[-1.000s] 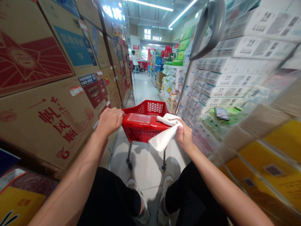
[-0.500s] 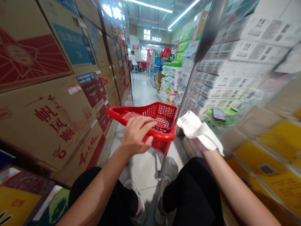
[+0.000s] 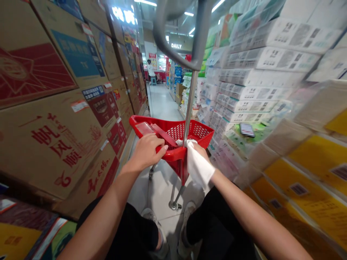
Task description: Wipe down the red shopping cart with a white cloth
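A red plastic shopping cart (image 3: 199,131) with a perforated basket stands turned in front of my knees. My left hand (image 3: 148,150) is closed over its near rim, thumb towards me. A grey metal pole (image 3: 191,97) rises from the cart's near corner and ends in a thick, curved grey loop above. My right hand (image 3: 201,151) holds a white cloth (image 3: 199,166) at that corner, against the rim and the foot of the pole. Most of the right fingers are hidden by the cloth and pole. Part of the cloth hangs down outside the basket.
Stacked cardboard boxes (image 3: 54,141) wall the left side. On the right are white paper packs (image 3: 273,54) and yellow packages (image 3: 311,173). A pale tiled floor (image 3: 162,101) runs ahead between them. Far off, a person (image 3: 150,68) sits on a stool.
My right hand has brought the cloth left from beside the cart onto its corner by the pole. The cart has turned, and the pole stands more upright. My left hand stays on the rim.
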Motion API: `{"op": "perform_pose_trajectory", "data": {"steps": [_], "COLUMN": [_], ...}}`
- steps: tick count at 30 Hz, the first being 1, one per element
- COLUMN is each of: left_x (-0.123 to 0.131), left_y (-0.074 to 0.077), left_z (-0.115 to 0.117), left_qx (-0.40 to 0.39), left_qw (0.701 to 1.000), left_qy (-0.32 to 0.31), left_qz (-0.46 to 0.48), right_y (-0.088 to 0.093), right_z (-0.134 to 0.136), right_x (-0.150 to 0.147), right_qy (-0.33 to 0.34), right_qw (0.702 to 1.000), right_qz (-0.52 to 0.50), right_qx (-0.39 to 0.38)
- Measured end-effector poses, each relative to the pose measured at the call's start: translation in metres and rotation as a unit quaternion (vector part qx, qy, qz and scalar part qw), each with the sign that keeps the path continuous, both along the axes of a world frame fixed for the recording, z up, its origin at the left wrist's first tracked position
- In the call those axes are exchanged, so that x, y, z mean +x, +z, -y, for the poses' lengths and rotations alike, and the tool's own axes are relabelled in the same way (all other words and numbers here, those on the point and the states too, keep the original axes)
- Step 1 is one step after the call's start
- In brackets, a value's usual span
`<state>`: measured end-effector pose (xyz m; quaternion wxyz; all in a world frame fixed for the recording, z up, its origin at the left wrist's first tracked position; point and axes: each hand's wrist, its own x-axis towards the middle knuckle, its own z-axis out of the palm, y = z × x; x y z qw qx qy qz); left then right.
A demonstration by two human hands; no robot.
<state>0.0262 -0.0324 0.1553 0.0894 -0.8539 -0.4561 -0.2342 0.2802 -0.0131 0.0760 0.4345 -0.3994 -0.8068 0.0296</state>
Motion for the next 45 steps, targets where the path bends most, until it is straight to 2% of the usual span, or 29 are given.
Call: {"op": "perform_pose_trajectory", "data": {"steps": [3,5,7,10,13,17,19,21,24,29,31,33,35,38,45], "left_x": [0.013,0.024,0.031,0.025,0.004,-0.022,-0.029,-0.031,-0.026,-0.014,-0.014,-0.016,-0.02,-0.028,-0.046], "left_y": [0.013,0.017,0.016,0.006,-0.004,-0.008,-0.01,-0.012,-0.017,-0.02,-0.022,-0.025,-0.03,-0.036,-0.041], "left_z": [0.01,0.016,0.017,0.009,-0.003,-0.011,-0.011,-0.011,-0.012,-0.016,-0.019,-0.021,-0.024,-0.028,-0.038], "left_qx": [-0.047,-0.062,-0.059,-0.044,-0.03,-0.024,-0.017,-0.001,0.024,0.05,0.062,0.077,0.092,0.115,0.137], "left_qw": [0.996,0.989,0.979,0.967,0.963,0.961,0.964,0.965,0.963,0.964,0.962,0.962,0.963,0.964,0.957], "left_qy": [0.061,0.116,0.177,0.236,0.254,0.263,0.252,0.246,0.253,0.257,0.262,0.261,0.25,0.238,0.254], "left_qz": [-0.038,-0.068,-0.081,-0.081,-0.082,-0.078,-0.086,-0.093,-0.09,-0.055,-0.041,-0.036,-0.035,-0.027,-0.012], "right_y": [-0.004,-0.003,-0.002,-0.008,-0.023,-0.045,-0.052,-0.054,-0.045,-0.014,-0.005,-0.001,-0.004,-0.019,-0.063], "right_z": [-0.005,-0.007,-0.011,-0.02,-0.032,-0.04,-0.041,-0.04,-0.035,-0.027,-0.026,-0.027,-0.03,-0.036,-0.053], "right_x": [-0.023,-0.036,-0.046,-0.051,-0.036,0.012,0.03,0.032,0.002,-0.083,-0.101,-0.104,-0.094,-0.058,0.089], "right_qy": [0.015,0.029,0.031,-0.028,-0.104,-0.165,-0.192,-0.219,-0.22,-0.119,-0.09,-0.071,-0.063,-0.074,-0.179], "right_qw": [1.0,0.999,0.998,0.995,0.983,0.963,0.954,0.947,0.951,0.98,0.983,0.983,0.981,0.976,0.947], "right_qz": [-0.008,0.015,0.049,0.097,0.148,0.213,0.229,0.231,0.211,0.159,0.159,0.169,0.18,0.2,0.263], "right_qx": [-0.017,-0.013,0.0,0.008,0.0,-0.015,-0.026,-0.04,-0.053,-0.012,-0.011,-0.02,-0.027,-0.034,-0.046]}}
